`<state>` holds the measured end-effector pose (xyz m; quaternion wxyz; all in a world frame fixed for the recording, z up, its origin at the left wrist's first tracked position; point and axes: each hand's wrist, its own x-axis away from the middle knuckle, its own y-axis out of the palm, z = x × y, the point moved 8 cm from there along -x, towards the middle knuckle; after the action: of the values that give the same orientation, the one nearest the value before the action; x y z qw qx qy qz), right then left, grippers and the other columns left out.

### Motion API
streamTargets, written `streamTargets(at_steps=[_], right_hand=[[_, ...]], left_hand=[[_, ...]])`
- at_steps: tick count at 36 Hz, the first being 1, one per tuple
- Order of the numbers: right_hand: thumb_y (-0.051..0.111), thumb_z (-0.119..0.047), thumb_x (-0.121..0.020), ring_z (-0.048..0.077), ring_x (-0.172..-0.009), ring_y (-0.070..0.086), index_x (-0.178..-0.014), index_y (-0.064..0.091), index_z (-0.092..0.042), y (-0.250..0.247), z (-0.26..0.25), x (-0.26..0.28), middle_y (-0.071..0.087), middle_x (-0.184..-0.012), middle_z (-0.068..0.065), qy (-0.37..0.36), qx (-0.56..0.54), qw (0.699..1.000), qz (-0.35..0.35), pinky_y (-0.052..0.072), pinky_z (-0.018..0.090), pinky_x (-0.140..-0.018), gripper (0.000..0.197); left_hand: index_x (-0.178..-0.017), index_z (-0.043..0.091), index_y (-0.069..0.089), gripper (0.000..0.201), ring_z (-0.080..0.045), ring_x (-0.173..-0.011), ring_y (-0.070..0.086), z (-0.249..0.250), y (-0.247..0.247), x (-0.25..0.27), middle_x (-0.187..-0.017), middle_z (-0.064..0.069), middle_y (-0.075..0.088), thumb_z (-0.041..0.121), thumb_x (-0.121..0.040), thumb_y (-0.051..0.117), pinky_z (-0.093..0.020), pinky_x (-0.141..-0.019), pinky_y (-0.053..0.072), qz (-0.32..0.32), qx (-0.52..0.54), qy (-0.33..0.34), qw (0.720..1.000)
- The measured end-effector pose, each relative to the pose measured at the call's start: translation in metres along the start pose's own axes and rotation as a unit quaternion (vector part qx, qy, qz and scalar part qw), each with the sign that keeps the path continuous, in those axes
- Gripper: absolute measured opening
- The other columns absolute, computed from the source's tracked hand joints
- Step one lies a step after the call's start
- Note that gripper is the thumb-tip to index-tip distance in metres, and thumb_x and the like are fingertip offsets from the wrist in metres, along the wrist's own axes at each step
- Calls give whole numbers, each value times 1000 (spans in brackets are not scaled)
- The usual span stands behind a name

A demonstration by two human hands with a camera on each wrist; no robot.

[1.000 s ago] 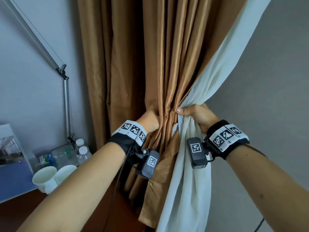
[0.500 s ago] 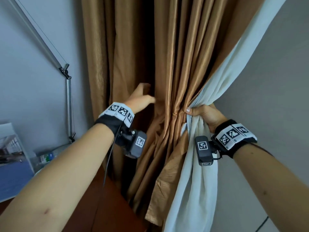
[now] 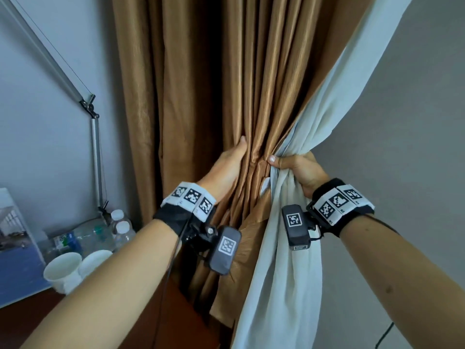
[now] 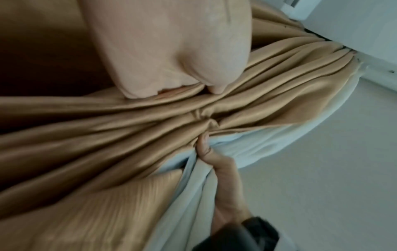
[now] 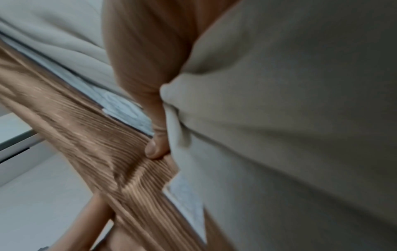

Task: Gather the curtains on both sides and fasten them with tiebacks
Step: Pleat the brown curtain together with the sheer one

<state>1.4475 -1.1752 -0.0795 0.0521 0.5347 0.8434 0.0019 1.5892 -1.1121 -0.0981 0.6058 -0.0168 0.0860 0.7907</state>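
Left hand [image 3: 230,167] is returned to brown curtain [image 3: 264,96], folds clasped between thumb and fingers; bunch with white lining [image 3: 327,109] is gripped by right hand [image 3: 299,170].

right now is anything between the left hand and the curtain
Nothing visible. The left hand touches the curtain, thumb in front, fingers hidden behind the folds; the right hand grips the bunch beside it.

A golden-brown curtain [image 3: 191,96] of finely ribbed cloth with a soft sheen, against a matt white curtain [image 3: 289,260] (smooth, dull cloth); the lamp arm [image 3: 96,157] is bare silvery metal.
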Motion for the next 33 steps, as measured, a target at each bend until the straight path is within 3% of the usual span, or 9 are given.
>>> streamTargets(at_steps=[2,5,12,17,21,26,29,31,33], right_hand=[[73,4,-76,22,-80,70,-114,63,-1,6,0,0,72,-91,8,9,12,1000,-18,58,29,-64,40],[72,5,-76,20,-74,72,-108,65,-3,12,-1,1,74,-84,6,17,31,998,-47,58,29,-64,33],[71,7,-72,19,-66,71,-89,67,-7,7,0,3,73,-69,2,36,35,996,-67,58,31,-65,22],[78,0,-54,32,-86,70,-108,67,3,-1,4,1,73,-93,16,56,21,997,-50,57,36,-72,56],[77,-4,-53,35,-84,67,-111,63,8,-7,5,-1,68,-95,21,66,22,996,-50,58,38,-70,61],[80,-5,-49,36,-80,67,-101,66,5,-8,2,-9,70,-85,19,69,41,995,-64,57,47,-78,55],[81,-6,-48,37,-84,67,-105,65,7,-9,3,-17,69,-91,21,73,37,994,-66,58,47,-79,60],[77,-5,-49,28,-69,67,-88,65,0,-12,4,-23,69,-72,11,76,28,995,-61,56,36,-65,41],[75,-5,-49,21,-58,65,-79,62,-5,-13,5,-30,66,-60,4,75,18,995,-67,53,30,-58,32]], left_hand=[[-143,13,44,70,-14,-134,45,-2,5,4,-144,-4,51,62,-94,34,-36,-118,26,-5,-22,-9,1000],[-140,17,51,92,-16,-129,51,0,7,8,-137,-4,58,79,-73,40,-38,-116,31,-7,-26,-33,999],[-137,22,52,60,-15,-129,52,-4,19,14,-137,-2,57,62,-97,31,-38,-116,33,-14,14,-24,1000],[-131,24,59,73,-17,-123,57,-12,24,15,-130,-1,63,75,-80,48,-42,-113,37,-18,46,-42,998],[-126,11,60,46,-22,-110,63,-12,32,18,-118,-10,67,43,-101,40,-39,-104,45,-110,147,-64,981],[-107,10,70,37,-23,-91,66,0,29,3,-101,-12,70,26,-88,43,-37,-87,52,-163,192,-60,966],[-87,15,77,30,-20,-80,65,8,11,-8,-86,-8,70,20,-85,48,-33,-78,52,-127,133,-65,981],[-90,13,72,20,-19,-76,65,13,-15,-17,-79,-6,71,14,-90,52,-29,-72,55,-50,62,-64,995],[-96,13,68,12,-19,-90,65,21,-45,-29,-87,-3,72,17,-90,59,-32,-83,53,40,10,-38,998]])
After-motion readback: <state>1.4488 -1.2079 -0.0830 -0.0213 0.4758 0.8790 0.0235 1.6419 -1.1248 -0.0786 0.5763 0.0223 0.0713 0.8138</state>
